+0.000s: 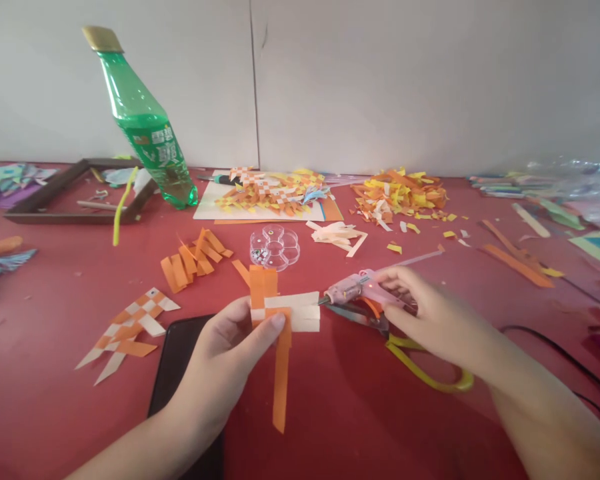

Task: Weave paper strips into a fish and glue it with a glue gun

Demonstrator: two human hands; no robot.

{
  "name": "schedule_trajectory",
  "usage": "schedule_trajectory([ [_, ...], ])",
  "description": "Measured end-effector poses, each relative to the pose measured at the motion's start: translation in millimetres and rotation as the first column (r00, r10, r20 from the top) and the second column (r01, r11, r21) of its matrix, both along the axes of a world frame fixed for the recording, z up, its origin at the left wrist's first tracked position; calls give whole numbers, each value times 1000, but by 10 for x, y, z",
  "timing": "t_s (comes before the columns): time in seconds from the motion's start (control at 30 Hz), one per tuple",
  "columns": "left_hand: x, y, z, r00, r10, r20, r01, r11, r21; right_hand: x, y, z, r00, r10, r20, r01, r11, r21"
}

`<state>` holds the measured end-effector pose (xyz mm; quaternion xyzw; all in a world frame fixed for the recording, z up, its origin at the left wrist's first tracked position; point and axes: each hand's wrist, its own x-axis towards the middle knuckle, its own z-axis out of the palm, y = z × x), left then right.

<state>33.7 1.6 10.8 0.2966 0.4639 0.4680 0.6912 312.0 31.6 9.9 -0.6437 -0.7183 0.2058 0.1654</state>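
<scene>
Between the thumb and fingers of my left hand (230, 343) is a small weave of orange and white paper strips (280, 303), one long orange strip hanging down from it. My right hand (423, 303) grips a pink glue gun (350, 289), its metal nozzle pointing left at the right end of the white strips. Whether the nozzle touches the paper, I cannot tell. Scissors with yellow handles (430, 373) lie under the glue gun. A finished-looking orange and white woven paper fish (135, 323) rests left of my left hand, and folded orange paper strips (195, 259) sit behind it.
A green bottle (153, 140) stands by a dark frame (70, 217) at the back left. A clear flower-shaped case (275, 247), white strips (337, 235) and a heap of paper scraps (400, 193) lie ahead. A black tablet-like slab (180, 360) is under my left arm; a cord (560, 347) runs right.
</scene>
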Motion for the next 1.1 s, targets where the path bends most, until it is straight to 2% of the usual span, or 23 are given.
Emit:
schedule_trajectory([
  [0.1,-2,13,1,1000,8,-13,-9,999,-50,-12,14,-27,995,-55,-84,54,999,-6],
  [0.2,-6,18,9,1000,18,-21,-20,998,-62,-78,27,-17,940,-191,-283,220,973,75],
  [0.27,-11,13,9,999,26,-26,-27,998,-55,-145,19,15,832,-270,-484,369,922,119],
  [0.33,-20,5,-1,1000,11,-17,-12,999,-47,-220,-1,54,697,-262,-668,465,874,143],
  [0.4,-34,-2,-20,1000,-23,-7,22,999,-39,-283,-25,75,589,-211,-780,465,878,113],
  [0.5,-51,-1,-41,999,-41,-12,41,999,-18,-326,-54,50,510,-204,-836,324,945,-33],
  [0.57,-50,3,-36,999,-41,-29,40,999,-18,-318,-75,9,526,-214,-823,228,968,-106],
  [0.63,-41,5,-18,997,-26,-66,24,999,-24,-298,-110,-20,582,-153,-799,115,988,-106],
  [0.73,-27,0,7,990,7,-142,-8,1000,-9,-296,-184,0,703,48,-709,-95,995,-27],
  [0.83,-28,-6,15,982,-27,-184,27,1000,-3,-336,-244,72,822,231,-520,-199,973,117],
  [0.9,-32,-7,19,979,-47,-197,47,999,-6,-363,-256,102,855,326,-405,-260,943,209],
  [0.97,-33,-9,22,978,-36,-207,37,999,3,-372,-249,88,853,410,-323,-314,897,309],
  [1.1,-32,-21,0,972,-29,-231,40,998,40,-362,-224,-46,844,512,-160,-364,766,530],
])
